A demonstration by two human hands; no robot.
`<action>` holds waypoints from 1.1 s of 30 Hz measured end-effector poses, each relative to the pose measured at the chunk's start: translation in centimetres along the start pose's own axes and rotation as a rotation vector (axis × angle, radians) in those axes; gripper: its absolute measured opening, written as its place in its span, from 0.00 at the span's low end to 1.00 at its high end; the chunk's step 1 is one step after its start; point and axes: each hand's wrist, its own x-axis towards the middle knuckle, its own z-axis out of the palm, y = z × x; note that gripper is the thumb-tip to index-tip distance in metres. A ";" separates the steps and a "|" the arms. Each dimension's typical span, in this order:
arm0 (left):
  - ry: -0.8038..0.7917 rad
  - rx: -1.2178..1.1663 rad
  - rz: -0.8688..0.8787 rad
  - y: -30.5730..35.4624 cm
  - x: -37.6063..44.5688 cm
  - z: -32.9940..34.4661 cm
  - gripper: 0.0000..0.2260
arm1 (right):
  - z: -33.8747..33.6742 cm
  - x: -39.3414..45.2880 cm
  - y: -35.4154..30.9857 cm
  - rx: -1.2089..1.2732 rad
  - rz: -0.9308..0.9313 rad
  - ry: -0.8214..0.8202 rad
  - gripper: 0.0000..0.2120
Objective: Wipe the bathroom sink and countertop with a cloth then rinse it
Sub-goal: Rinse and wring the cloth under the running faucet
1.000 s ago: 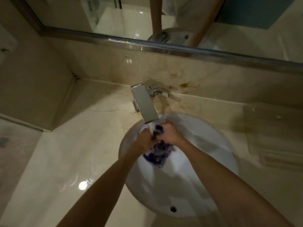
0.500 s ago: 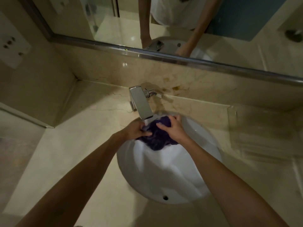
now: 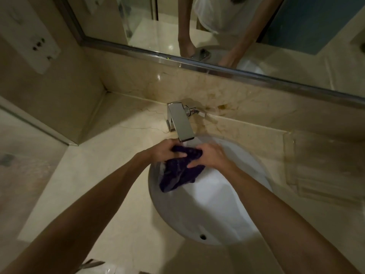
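The left hand's fingers [image 3: 180,155] curl over the top of the cloth [image 3: 180,171], fingertips pointing right and pressing into the bunched fabric. The right hand's fingers [image 3: 194,164] wrap the cloth from the other side, thumb toward the top and fingertips dug into its lower fold. So the left hand [image 3: 166,151] and the right hand [image 3: 212,157] both grip the same wad, knuckles almost facing each other, just below the tap [image 3: 180,122]. Both forearms are bare and reach in from the lower corners, converging over the sink [image 3: 207,214].

The cloth is dark purple, wet-looking and crumpled, squeezed tight between the hands, with a loose tail hanging down to the left inside the bowl near its rim. Whether water is running from the spout cannot be told.

The sink is a round white glazed bowl, smooth, with a small dark overflow hole near its front edge. The tap is a flat, square-edged chrome spout with a side lever. The counter [image 3: 102,167] is glossy beige marble with thin veins, and brownish stains mark the upstand behind the tap. A metal-framed mirror [image 3: 217,26] runs above, reflecting the person's arms.
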 end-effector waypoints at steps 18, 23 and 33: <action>0.504 -0.048 -0.142 0.9 -1.7 2.2 0.22 | 0.3 -0.2 -0.5 0.776 0.029 0.026 0.22; 0.644 -0.130 -0.208 4.4 -2.4 7.7 0.24 | 2.8 -0.6 -2.1 1.372 0.398 0.086 0.09; 0.631 0.215 -0.019 -2.3 -3.4 9.8 0.57 | 5.4 0.3 -1.9 1.426 0.465 0.099 0.21</action>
